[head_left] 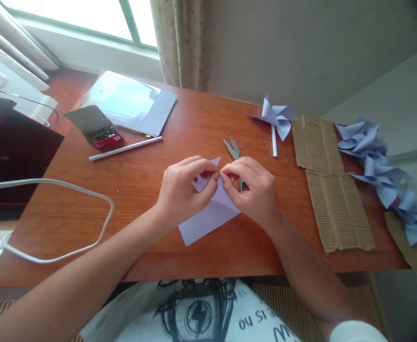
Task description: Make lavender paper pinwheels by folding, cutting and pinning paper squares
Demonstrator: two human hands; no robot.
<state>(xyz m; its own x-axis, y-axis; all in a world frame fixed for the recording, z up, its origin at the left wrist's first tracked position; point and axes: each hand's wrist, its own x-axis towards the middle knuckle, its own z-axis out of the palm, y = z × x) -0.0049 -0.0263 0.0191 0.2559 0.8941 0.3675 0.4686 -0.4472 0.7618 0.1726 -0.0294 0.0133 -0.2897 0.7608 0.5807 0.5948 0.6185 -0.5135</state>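
The left hand and the right hand met near the middle of the frame, their fingertips almost touching. On each, the thumb and index finger were pinched together and the other fingers curled in; whatever lay between the tips was too small to tell.

The creased white paper sheet was on the wooden table, directly beneath and just below that meeting point. Its visible length ran aslant, from a corner at lower left towards upper right, and one narrow tip showed above the fingers. Both pinches were about equally near its upper part, but the left hand covered more of its left side, while the right hand stood over its right edge.

Beyond the right hand, the scissors lay with blades parted, pointing up the frame, their handles partly hidden. A paper pinwheel on a stick lay at upper right, just beside the corrugated cardboard; more pinwheels were clustered at the right edge.
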